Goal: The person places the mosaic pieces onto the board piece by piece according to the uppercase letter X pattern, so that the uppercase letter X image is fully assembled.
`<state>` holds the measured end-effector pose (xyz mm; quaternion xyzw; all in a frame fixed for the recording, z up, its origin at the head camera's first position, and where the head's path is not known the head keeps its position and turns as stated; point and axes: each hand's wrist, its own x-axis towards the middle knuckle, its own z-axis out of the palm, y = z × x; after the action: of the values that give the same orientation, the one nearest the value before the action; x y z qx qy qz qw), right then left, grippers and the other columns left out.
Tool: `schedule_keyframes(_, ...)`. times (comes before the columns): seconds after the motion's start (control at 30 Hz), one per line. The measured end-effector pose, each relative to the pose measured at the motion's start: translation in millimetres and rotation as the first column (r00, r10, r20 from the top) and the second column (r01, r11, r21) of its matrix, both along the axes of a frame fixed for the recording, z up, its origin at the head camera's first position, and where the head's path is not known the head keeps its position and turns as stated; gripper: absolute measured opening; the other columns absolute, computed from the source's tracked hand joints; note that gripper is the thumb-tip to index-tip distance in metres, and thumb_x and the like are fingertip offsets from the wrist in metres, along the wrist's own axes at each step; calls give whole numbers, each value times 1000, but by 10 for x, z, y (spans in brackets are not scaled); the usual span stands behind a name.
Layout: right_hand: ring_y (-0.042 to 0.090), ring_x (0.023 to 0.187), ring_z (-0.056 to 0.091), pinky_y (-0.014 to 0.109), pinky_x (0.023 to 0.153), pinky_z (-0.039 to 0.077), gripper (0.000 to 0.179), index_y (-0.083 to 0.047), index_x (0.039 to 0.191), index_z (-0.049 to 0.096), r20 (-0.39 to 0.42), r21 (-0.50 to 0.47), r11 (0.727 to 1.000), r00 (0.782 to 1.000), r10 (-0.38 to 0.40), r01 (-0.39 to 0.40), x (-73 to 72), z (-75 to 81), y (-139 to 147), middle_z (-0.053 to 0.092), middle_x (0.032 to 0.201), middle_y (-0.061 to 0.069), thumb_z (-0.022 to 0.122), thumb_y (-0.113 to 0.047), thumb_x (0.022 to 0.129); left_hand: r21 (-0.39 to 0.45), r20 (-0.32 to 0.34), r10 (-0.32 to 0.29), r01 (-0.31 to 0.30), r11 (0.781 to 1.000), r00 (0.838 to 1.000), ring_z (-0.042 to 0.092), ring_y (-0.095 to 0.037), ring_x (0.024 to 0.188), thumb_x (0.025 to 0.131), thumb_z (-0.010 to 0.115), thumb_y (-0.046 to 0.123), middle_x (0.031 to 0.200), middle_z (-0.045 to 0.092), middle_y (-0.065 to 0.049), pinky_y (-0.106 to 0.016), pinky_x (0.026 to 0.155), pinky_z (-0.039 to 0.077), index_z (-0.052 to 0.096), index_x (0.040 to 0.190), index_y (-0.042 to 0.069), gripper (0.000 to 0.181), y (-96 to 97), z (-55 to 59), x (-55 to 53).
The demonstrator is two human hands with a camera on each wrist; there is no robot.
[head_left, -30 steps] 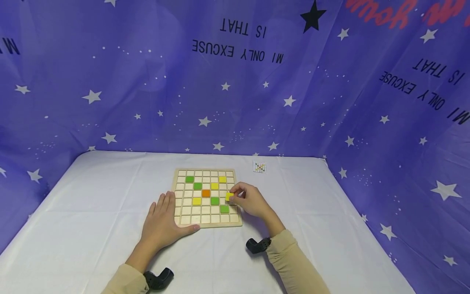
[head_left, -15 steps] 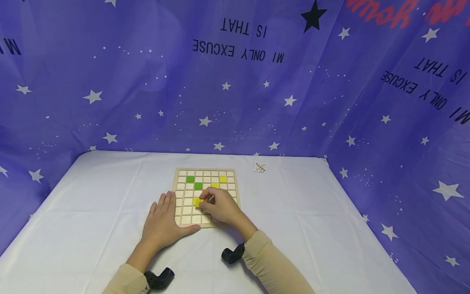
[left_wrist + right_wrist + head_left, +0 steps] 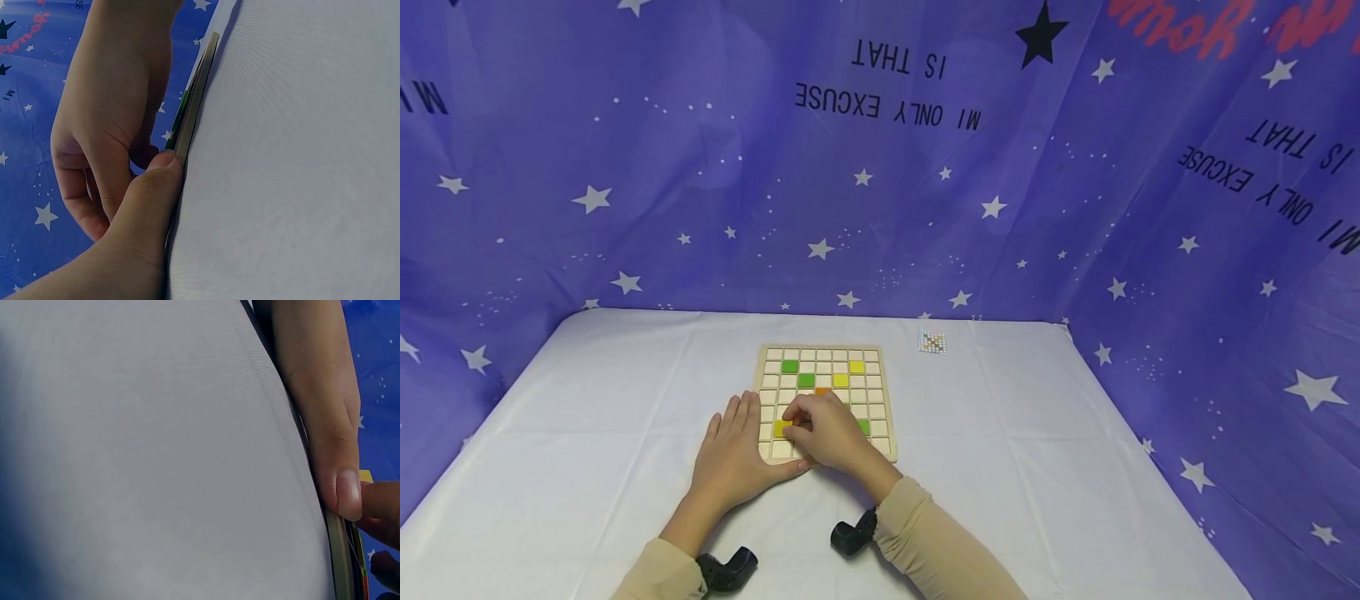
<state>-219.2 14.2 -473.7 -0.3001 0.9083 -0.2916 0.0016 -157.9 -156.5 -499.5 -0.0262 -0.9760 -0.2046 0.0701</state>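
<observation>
A pale wooden grid board (image 3: 891, 421) lies on the white cloth. My left hand (image 3: 728, 454) rests along its left edge, fingers straight, with the thumb at the front rim; the left wrist view shows that thumb (image 3: 153, 181) against the board's side. Over the lower left squares, my right hand (image 3: 831, 429) pinches a yellow square tile (image 3: 782, 428) between thumb and fingertips. On the board sit green tiles (image 3: 790, 367), yellow tiles (image 3: 857, 367) and an orange tile (image 3: 823, 391), partly covered by the right hand. In the right wrist view, the yellow tile (image 3: 366, 475) peeks out beside a thumb.
A small card (image 3: 933, 342) printed with a coloured grid lies beyond the board's far right corner. Purple cloth (image 3: 700, 183) with white stars hangs behind and to the right of the table. Black wrist devices (image 3: 727, 570) sit on both forearms.
My right hand has carried the yellow tile leftward and nearer across the board, from its right side to the lower left squares. The left hand has stayed in place.
</observation>
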Motion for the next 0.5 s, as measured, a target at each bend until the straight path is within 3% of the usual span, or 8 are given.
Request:
schedule_keyframes(0.3,11,112,57,27,97,49,15,-25,102,70,-119,74,997,993,8,1,29,-8,7,63,105,-13,73,-33,90,-10,-12,3,-3,1000,1000,17,-45,151,62,54,95,161,21,-29,-63,121,14,18,154,-9,144,0,-9,7)
schedule_keyframes(0.5,11,111,56,28,96,50,17,-27,103,71,-144,110,994,990,13,3,19,-30,23,61,106,-13,73,-37,89,-14,-13,1,-2,1000,1000,17,-45,151,62,53,96,162,20,-28,-63,122,14,18,155,-9,144,6,-22,2)
